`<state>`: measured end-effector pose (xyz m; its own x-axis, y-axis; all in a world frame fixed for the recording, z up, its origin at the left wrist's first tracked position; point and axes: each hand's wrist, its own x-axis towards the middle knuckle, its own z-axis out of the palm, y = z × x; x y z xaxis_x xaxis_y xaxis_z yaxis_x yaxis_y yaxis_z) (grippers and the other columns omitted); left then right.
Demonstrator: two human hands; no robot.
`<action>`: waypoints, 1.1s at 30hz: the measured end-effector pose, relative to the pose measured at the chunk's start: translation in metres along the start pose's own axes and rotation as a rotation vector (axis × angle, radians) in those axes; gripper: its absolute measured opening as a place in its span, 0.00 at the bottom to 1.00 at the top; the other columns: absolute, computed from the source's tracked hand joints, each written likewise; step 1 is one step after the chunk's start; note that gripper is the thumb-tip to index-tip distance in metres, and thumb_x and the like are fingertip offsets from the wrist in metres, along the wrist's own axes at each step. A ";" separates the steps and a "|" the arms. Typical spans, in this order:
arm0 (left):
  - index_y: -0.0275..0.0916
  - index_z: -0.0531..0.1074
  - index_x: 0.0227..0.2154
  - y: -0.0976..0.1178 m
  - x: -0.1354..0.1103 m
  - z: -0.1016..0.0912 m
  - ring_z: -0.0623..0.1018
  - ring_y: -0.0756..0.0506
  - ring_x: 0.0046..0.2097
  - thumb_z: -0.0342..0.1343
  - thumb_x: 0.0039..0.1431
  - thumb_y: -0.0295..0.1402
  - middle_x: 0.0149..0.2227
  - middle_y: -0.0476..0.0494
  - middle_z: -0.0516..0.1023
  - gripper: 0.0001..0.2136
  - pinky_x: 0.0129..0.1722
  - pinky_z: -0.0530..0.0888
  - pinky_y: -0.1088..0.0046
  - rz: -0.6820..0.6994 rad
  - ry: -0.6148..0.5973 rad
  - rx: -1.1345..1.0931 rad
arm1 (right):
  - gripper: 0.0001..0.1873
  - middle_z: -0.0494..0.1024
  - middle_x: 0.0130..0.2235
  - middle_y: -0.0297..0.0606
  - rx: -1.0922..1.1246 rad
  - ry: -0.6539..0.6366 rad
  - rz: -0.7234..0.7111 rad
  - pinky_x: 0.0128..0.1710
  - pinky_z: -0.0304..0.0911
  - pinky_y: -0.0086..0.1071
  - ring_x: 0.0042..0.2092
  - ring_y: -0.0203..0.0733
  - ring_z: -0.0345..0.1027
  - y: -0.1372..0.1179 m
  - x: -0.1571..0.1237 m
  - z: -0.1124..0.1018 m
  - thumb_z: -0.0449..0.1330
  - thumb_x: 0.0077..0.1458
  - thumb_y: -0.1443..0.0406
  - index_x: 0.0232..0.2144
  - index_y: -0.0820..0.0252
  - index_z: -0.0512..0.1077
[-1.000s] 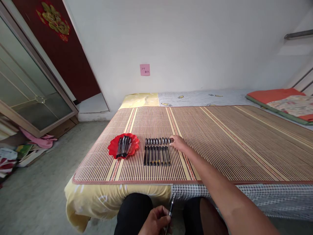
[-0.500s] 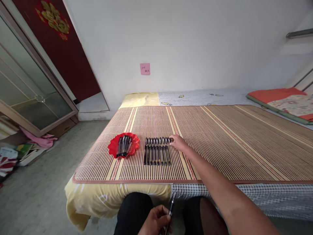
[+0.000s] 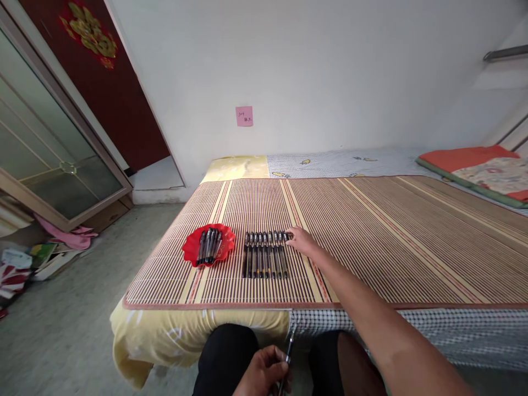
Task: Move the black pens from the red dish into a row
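A row of several black pens (image 3: pixel 264 254) lies side by side on the striped bamboo mat (image 3: pixel 371 236). My right hand (image 3: pixel 302 241) reaches out to the row's far right end, fingertips on the top of the last pen; its fingers are curled. Left of the row stands a red scalloped dish (image 3: pixel 208 246) with several more black pens in it. My left hand (image 3: pixel 263 373) is down by my knees at the bottom edge, closed around a black pen (image 3: pixel 286 357) that points upward.
The mat covers a bed with a yellow sheet (image 3: pixel 165 335) at its near left corner. A folded orange quilt (image 3: pixel 474 165) lies at the far right. Clothes and books (image 3: pixel 37 256) litter the floor at left, by a glass door.
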<state>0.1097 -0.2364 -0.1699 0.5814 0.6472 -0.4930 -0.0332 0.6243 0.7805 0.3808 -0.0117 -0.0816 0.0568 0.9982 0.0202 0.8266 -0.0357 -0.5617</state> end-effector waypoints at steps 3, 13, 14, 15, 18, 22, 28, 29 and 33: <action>0.38 0.66 0.28 -0.001 0.001 -0.001 0.73 0.51 0.21 0.72 0.37 0.54 0.23 0.50 0.74 0.27 0.19 0.57 0.77 0.000 0.001 -0.001 | 0.24 0.76 0.55 0.44 0.024 0.004 0.006 0.37 0.66 0.30 0.41 0.40 0.74 -0.002 -0.002 -0.002 0.66 0.54 0.67 0.54 0.57 0.74; 0.38 0.68 0.30 0.002 -0.002 0.001 0.73 0.51 0.22 0.73 0.39 0.51 0.22 0.51 0.74 0.26 0.19 0.55 0.78 0.050 0.030 -0.084 | 0.21 0.78 0.54 0.48 0.167 0.103 0.008 0.45 0.70 0.34 0.48 0.46 0.76 0.000 -0.016 -0.012 0.61 0.57 0.68 0.54 0.61 0.74; 0.38 0.68 0.30 0.004 -0.003 0.002 0.72 0.51 0.22 0.73 0.40 0.50 0.22 0.52 0.73 0.25 0.19 0.56 0.78 0.077 0.033 -0.107 | 0.20 0.78 0.53 0.48 0.215 0.139 0.003 0.45 0.70 0.35 0.49 0.46 0.76 -0.001 -0.022 -0.014 0.60 0.59 0.67 0.54 0.61 0.75; 0.38 0.68 0.30 0.006 -0.004 0.002 0.72 0.52 0.22 0.74 0.41 0.49 0.22 0.52 0.73 0.25 0.19 0.56 0.78 0.103 0.033 -0.131 | 0.19 0.79 0.51 0.48 0.276 0.173 -0.001 0.44 0.71 0.36 0.48 0.47 0.76 -0.002 -0.031 -0.015 0.59 0.60 0.65 0.53 0.61 0.75; 0.38 0.69 0.30 0.010 -0.007 0.004 0.70 0.53 0.22 0.74 0.42 0.46 0.21 0.53 0.72 0.23 0.20 0.57 0.78 0.168 0.035 -0.191 | 0.18 0.82 0.44 0.46 0.469 0.212 -0.011 0.38 0.71 0.37 0.40 0.46 0.77 -0.009 -0.069 -0.016 0.58 0.61 0.58 0.50 0.59 0.76; 0.38 0.69 0.29 0.017 -0.011 0.009 0.66 0.54 0.22 0.75 0.41 0.42 0.21 0.55 0.69 0.22 0.20 0.58 0.79 0.209 0.043 -0.255 | 0.19 0.82 0.40 0.44 0.721 0.155 -0.018 0.36 0.71 0.35 0.34 0.42 0.76 -0.025 -0.130 -0.005 0.59 0.59 0.53 0.44 0.60 0.77; 0.39 0.69 0.29 0.032 -0.019 0.015 0.68 0.53 0.24 0.76 0.40 0.38 0.23 0.55 0.68 0.20 0.21 0.59 0.79 0.218 0.084 -0.298 | 0.22 0.81 0.38 0.43 0.927 -0.070 0.028 0.33 0.68 0.32 0.34 0.41 0.74 -0.053 -0.200 0.033 0.60 0.59 0.49 0.43 0.60 0.77; 0.39 0.69 0.29 0.034 -0.020 0.016 0.68 0.53 0.24 0.76 0.40 0.38 0.23 0.55 0.69 0.20 0.21 0.59 0.79 0.217 0.084 -0.296 | 0.22 0.81 0.37 0.42 0.951 -0.089 0.035 0.32 0.67 0.32 0.34 0.41 0.73 -0.056 -0.206 0.040 0.60 0.59 0.48 0.43 0.60 0.77; 0.39 0.68 0.28 0.034 -0.021 0.016 0.67 0.54 0.23 0.75 0.41 0.37 0.23 0.56 0.67 0.20 0.21 0.58 0.79 0.229 0.079 -0.286 | 0.22 0.77 0.30 0.37 1.009 -0.125 0.052 0.30 0.64 0.31 0.31 0.40 0.71 -0.063 -0.220 0.066 0.63 0.56 0.47 0.34 0.60 0.75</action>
<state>0.1091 -0.2359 -0.1264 0.4687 0.8090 -0.3547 -0.3871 0.5490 0.7407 0.2797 -0.2263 -0.1050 -0.0272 0.9966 -0.0780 -0.0366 -0.0790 -0.9962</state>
